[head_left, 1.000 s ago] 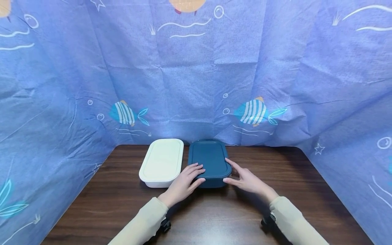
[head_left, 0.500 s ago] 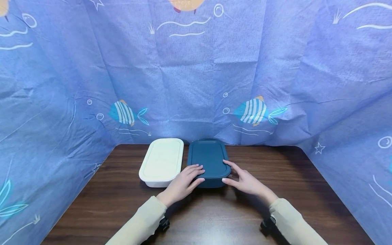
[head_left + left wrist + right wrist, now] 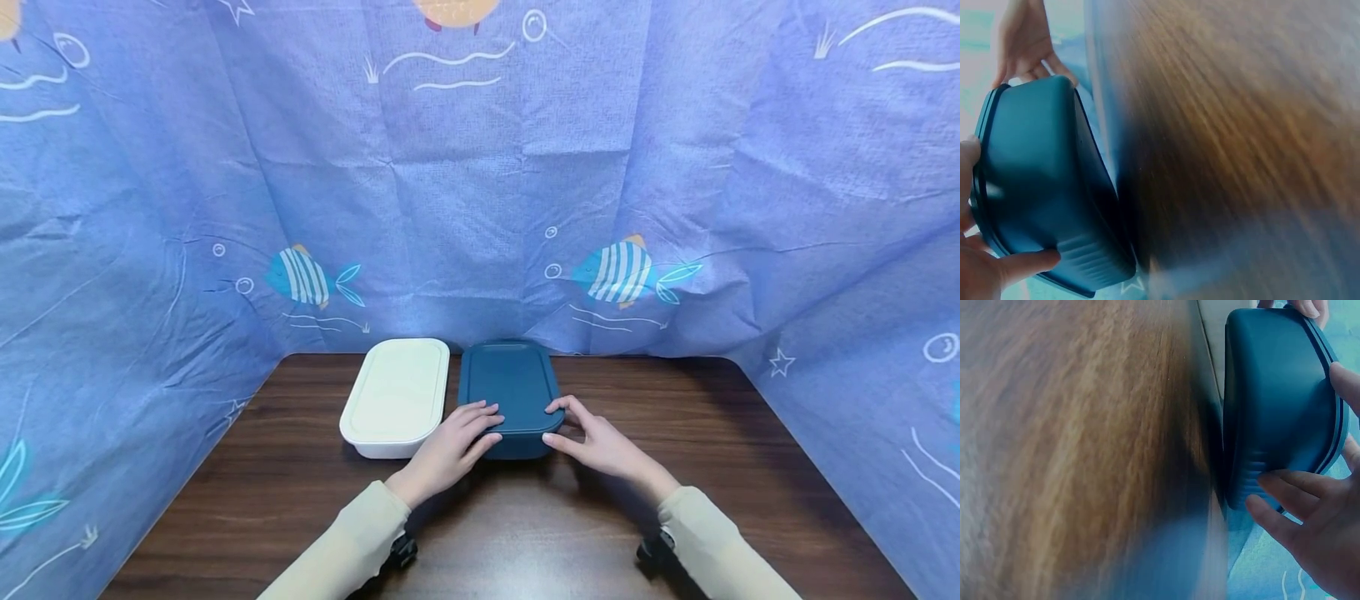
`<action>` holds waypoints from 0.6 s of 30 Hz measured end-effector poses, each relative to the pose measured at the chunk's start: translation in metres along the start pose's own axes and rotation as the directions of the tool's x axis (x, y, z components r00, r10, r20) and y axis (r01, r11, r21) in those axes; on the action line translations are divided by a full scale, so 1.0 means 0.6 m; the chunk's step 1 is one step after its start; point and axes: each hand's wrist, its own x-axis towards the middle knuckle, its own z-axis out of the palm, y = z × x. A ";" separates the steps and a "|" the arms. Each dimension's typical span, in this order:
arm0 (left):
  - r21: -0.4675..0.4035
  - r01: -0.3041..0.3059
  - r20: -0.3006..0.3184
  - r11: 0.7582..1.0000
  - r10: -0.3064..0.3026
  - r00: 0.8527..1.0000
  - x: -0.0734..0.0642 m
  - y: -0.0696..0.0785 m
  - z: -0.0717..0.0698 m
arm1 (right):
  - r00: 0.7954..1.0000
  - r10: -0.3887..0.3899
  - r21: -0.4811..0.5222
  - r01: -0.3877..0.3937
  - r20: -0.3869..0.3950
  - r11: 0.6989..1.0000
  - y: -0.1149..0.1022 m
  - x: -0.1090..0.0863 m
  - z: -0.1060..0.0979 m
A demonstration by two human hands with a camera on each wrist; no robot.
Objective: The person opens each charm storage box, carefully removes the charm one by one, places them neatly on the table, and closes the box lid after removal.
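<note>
A dark blue rectangular food container (image 3: 512,379) with its lid on stands near the table's back edge. My left hand (image 3: 441,454) holds its front left corner, with fingers over the lid and the thumb at the front. At the front right corner, my right hand (image 3: 600,443) bends its index finger onto the lid's edge and sets its thumb under the front rim. In the left wrist view, a left finger lies along the ribbed side of the container (image 3: 1029,169). Right fingertips touch the ribbed side of the container (image 3: 1285,394) in the right wrist view.
Just left of the blue container is a white lidded container (image 3: 397,387) of similar shape. Both stand on a dark wooden table (image 3: 247,500). A blue curtain (image 3: 465,208) with fish prints hangs right behind the table.
My right index finger has drawn back along the lid toward the front corner and bent more. The blue container has shifted very slightly left. My left hand has hardly moved.
</note>
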 end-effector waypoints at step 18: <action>0.287 -0.150 -0.041 0.946 0.168 0.985 0.012 0.004 -0.008 | 0.986 -0.080 -0.132 0.061 -0.144 0.989 -0.009 0.001 0.008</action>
